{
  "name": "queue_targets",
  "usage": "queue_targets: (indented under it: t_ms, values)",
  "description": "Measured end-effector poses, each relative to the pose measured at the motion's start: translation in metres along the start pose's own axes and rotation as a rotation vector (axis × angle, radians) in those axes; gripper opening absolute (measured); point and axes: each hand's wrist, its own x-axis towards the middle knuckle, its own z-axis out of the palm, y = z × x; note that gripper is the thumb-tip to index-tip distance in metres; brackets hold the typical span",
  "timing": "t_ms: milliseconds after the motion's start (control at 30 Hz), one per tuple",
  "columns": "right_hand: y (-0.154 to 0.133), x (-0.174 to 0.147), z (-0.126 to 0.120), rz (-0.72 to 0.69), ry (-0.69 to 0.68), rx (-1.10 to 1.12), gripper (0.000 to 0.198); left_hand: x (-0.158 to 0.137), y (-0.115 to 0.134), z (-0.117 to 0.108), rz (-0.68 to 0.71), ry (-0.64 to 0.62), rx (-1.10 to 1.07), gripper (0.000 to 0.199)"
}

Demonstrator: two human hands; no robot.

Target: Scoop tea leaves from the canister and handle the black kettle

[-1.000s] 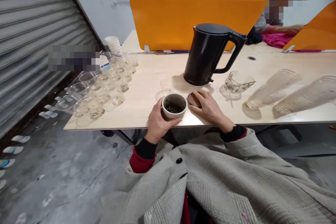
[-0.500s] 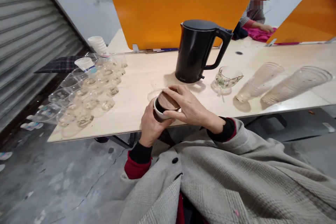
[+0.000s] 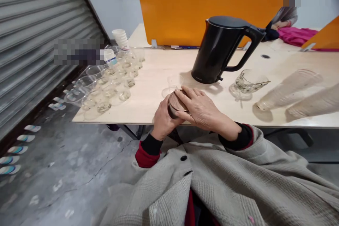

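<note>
My left hand [image 3: 164,119] is wrapped round a small canister [image 3: 172,113] with a dark side, held at the table's front edge. My right hand [image 3: 202,108] lies over its round brown lid [image 3: 178,101], fingers and thumb closed about it; the far side of the lid is hidden under them. Just beyond my hands stands a clear plastic cup [image 3: 173,82]. Farther back is a black electric kettle [image 3: 221,51], its handle to the right. A clear cup with tea leaves [image 3: 249,84] stands right of the kettle.
Many clear cups with leaves [image 3: 111,90] crowd the table's left end, beside stacked white paper cups [image 3: 120,39]. Stacked clear cups [image 3: 290,90] lie at right. An orange divider [image 3: 212,10] runs behind. Pink cloth [image 3: 298,36] lies near another person's hands at upper right.
The lid was raised and tilted over the canister's pale rim, with a black band showing; now it sits lower and that rim is covered. My view has shifted left.
</note>
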Motion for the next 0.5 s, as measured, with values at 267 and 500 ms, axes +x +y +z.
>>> queue_targets:
  t_ms: [267,500]
  values:
    - [-0.007,0.007,-0.009,-0.017,-0.094,-0.171,0.077,0.000,0.002,0.002,0.001,0.013,-0.003,0.101]
    - [-0.011,0.008,0.005,0.024,0.012,-0.166,0.079,0.000,-0.003,0.004,0.016,0.016,-0.014,0.104]
